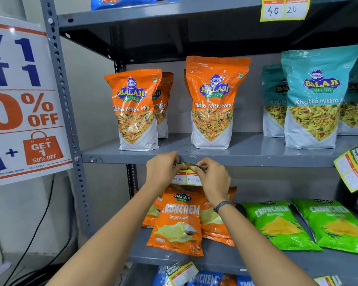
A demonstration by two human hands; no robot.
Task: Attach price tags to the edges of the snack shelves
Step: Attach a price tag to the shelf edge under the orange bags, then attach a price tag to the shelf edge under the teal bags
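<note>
A yellow and white price tag with a green top strip hangs just below the front edge of the grey middle shelf. My left hand pinches its top left corner and my right hand pinches its top right corner, both pressed up near the shelf lip. Handwritten prices show on the tag's two white boxes. My hands cover the tag's upper corners.
Orange Tikha Mitha Mix bags and teal Khatta Mitha bags stand on the middle shelf. Orange and green Crunchem packs lie below. Other tags hang at top right, right and bottom. A sale poster is left.
</note>
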